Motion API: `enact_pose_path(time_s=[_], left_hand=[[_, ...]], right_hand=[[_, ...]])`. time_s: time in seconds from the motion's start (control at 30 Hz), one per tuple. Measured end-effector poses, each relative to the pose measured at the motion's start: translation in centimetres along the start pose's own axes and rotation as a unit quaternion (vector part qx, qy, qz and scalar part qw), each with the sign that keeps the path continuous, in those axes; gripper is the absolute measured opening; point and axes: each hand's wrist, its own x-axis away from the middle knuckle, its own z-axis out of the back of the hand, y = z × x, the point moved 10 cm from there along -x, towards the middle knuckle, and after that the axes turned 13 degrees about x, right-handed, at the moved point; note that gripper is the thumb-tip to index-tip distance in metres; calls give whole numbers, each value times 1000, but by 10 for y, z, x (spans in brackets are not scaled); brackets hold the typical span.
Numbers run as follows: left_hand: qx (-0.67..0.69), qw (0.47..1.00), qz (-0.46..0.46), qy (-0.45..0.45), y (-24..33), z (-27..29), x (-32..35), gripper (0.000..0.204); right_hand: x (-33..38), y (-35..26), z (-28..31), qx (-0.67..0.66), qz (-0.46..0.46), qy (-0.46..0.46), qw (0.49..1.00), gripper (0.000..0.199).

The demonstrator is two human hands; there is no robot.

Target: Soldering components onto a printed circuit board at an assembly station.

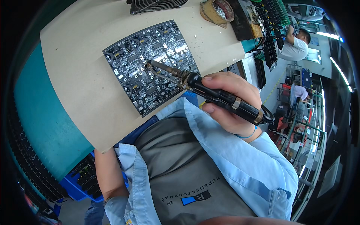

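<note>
My right hand (242, 85) is closed round the black handle of a soldering iron (212, 92). The iron slants up and left, and its tip is at the middle of a dark printed circuit board panel (131, 73); whether it touches cannot be made out. A thin bent metal tube runs under the iron's shaft toward the tip. The panel is divided into several like sections crowded with small parts, and lies tilted on a beige sheet (82, 75). My left forearm (109, 174) reaches under the sheet's near edge, which hides the left hand.
A round brown container (207, 14) with silvery bits stands at the far right, beside a dark stand (240, 22). A black fan grille (155, 4) sits at the back. Green mat (45, 116) shows at left. Co-workers (296, 47) are at the right.
</note>
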Motion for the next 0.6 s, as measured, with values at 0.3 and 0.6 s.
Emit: enact_pose_path(time_s=[0.3,0.6], left_hand=[[-1,1000,8,3,-6,-2,6,43],[0,1000,10,3,-10,0,5,43]], right_hand=[[0,-1,-2,-6,8,-4,1000,46],[-2,-1,-2,-10,4,-4,1000,47]])
